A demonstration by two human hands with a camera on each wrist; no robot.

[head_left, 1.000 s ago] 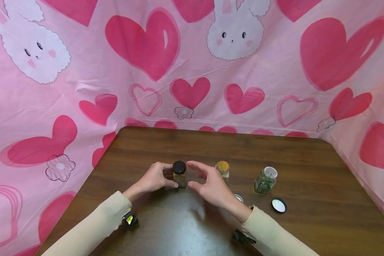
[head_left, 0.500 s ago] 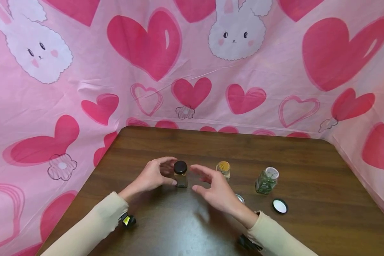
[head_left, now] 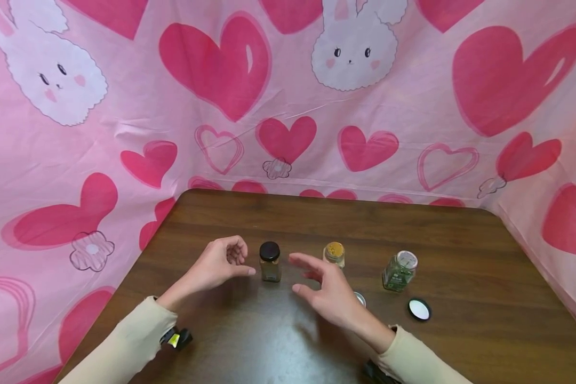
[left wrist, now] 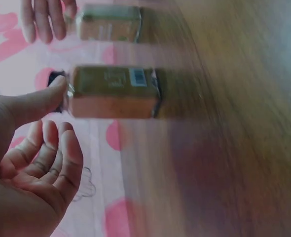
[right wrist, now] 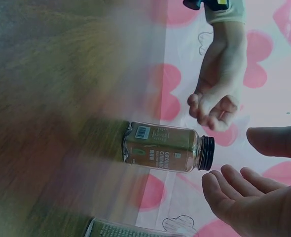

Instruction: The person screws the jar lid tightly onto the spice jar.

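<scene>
A spice jar (head_left: 271,269) with a black lid stands upright on the table between my two hands. Its label reads "GROUND CUMIN" in the right wrist view, where the jar (right wrist: 160,148) appears sideways. To its left, my left hand (head_left: 221,262) is held apart from it, fingers loosely curled around nothing and thumb pointing at the jar. On the other side hovers my right hand (head_left: 328,290), relaxed and holding nothing, with a gap between its fingertips and the glass. An uncapped jar of yellow powder (head_left: 334,250) sits just behind the right hand, its lower part overlapped.
A lidless jar of green herbs (head_left: 398,273) stands farther right on the wooden table (head_left: 485,277). In front of it lies a black lid (head_left: 419,309), white inside up. Another lid (head_left: 360,298) is partly hidden by the right wrist. Pink heart-patterned cloth (head_left: 288,80) surrounds the table.
My left hand has let go of the cumin jar and drawn back to the left. The right hand has moved slightly right and nearer to me. The jar stays put.
</scene>
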